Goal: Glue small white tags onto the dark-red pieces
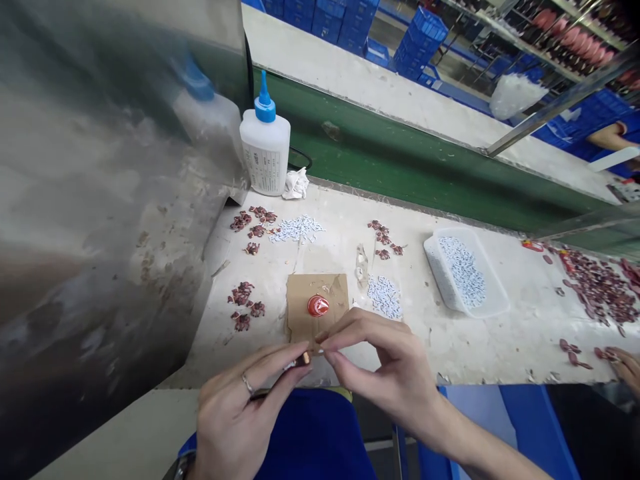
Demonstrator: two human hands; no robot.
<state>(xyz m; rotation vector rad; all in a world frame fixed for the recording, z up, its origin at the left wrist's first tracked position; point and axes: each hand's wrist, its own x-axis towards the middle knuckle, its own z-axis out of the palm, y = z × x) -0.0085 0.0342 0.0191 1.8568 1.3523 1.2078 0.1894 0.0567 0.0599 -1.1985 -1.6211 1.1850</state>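
My left hand, with a ring on one finger, pinches a small dark piece with a tan end at the bench's near edge. Close beside it, my right hand has thumb and forefinger pressed around a tiny white piece. Just beyond both hands, a glossy red blob sits on a square of brown cardboard. Small white-and-blue pieces lie in a pile right of the cardboard. Clusters of dark reddish-brown parts rest to its left.
A white bottle with blue nozzle stands by crumpled tissue at the back. A metal panel walls the left. A translucent tub holds white pieces at right. Another person's hand touches brown parts far right.
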